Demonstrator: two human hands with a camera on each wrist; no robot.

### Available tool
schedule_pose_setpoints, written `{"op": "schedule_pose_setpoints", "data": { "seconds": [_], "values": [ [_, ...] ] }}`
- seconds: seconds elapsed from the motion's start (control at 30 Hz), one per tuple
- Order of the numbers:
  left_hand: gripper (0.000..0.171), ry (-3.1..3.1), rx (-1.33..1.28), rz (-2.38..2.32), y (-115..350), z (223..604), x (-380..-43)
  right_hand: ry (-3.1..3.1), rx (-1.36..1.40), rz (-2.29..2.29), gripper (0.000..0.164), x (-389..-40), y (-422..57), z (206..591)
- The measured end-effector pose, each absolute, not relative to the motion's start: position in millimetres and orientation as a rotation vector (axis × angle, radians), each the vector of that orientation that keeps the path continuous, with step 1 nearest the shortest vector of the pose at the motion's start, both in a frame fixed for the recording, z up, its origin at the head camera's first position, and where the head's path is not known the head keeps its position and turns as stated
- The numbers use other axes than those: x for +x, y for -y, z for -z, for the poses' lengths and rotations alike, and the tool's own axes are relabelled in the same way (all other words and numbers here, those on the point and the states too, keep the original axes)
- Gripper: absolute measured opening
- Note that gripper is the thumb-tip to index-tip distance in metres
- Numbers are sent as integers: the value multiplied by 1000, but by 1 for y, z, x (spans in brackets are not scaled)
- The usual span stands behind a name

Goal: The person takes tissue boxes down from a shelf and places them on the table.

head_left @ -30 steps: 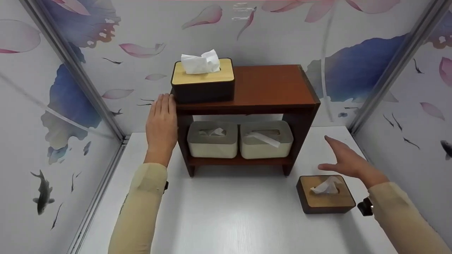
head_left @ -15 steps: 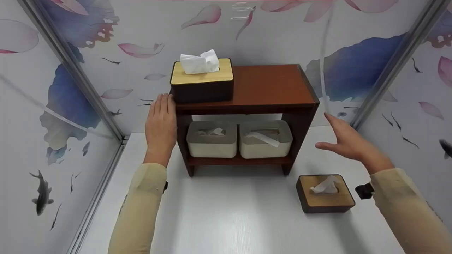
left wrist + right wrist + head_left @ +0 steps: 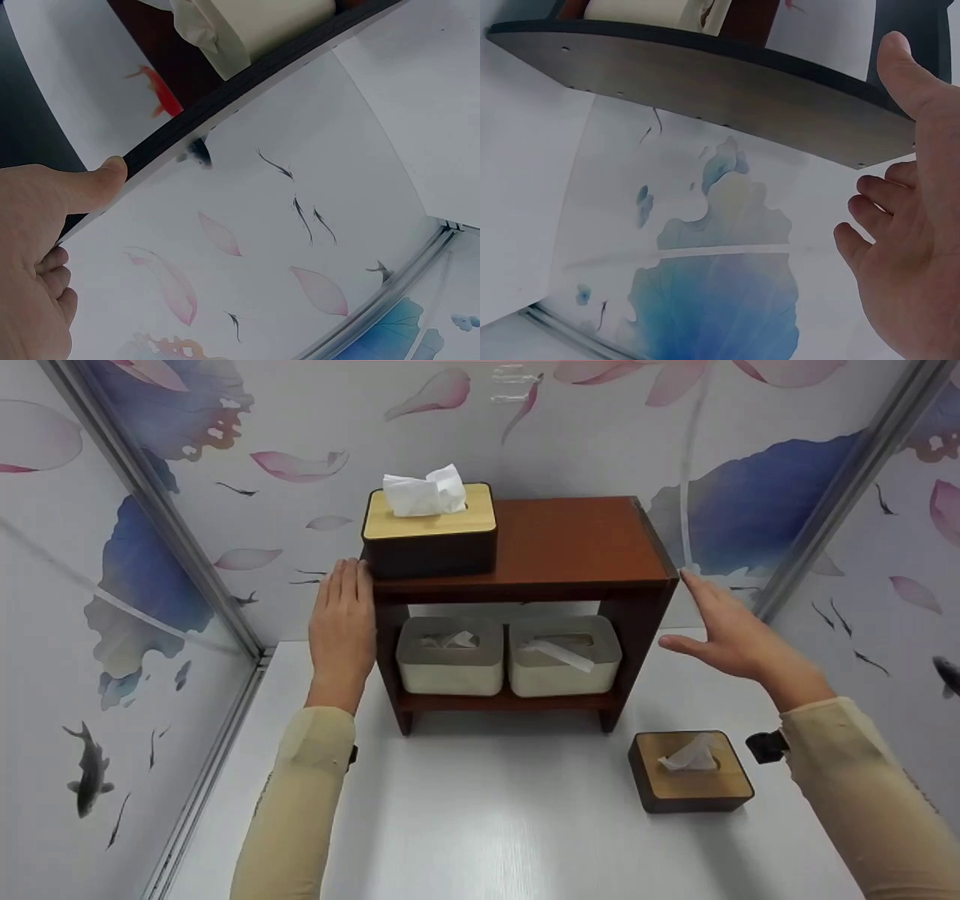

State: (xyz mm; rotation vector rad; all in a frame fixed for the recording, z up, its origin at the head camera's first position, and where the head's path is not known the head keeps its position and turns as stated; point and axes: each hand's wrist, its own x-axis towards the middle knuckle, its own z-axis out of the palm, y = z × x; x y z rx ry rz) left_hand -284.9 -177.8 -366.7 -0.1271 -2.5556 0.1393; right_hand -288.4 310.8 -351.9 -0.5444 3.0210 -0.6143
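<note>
A small brown wooden shelf stands on the white table. My left hand lies along its left side with straight fingers; in the left wrist view the thumb sits at the panel's dark front edge. Beside the shelf's upper right corner is my right hand, fingers extended and thumb spread, holding nothing. The right wrist view shows that thumb close by the shelf's side panel. On the top board, at the left, stands a black tissue box with a light wooden lid and a tissue sticking out.
Two cream tissue boxes with grey lids, a left one and a right one, sit side by side on the lower board. Another wooden-lidded tissue box lies on the table at front right. Printed wall panels enclose the table.
My right hand has risen from above the front-right tissue box and moved in to the shelf's upper right corner. My left hand stays at the shelf's left side.
</note>
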Motion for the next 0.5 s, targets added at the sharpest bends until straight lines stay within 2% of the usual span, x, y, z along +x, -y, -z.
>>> {"op": "schedule_pose_setpoints", "data": {
  "seconds": [0.5],
  "values": [
    [61, 2560, -102, -146, 177, 366, -286, -3086, -635, 625, 101, -292, -293, 331]
  ]
}}
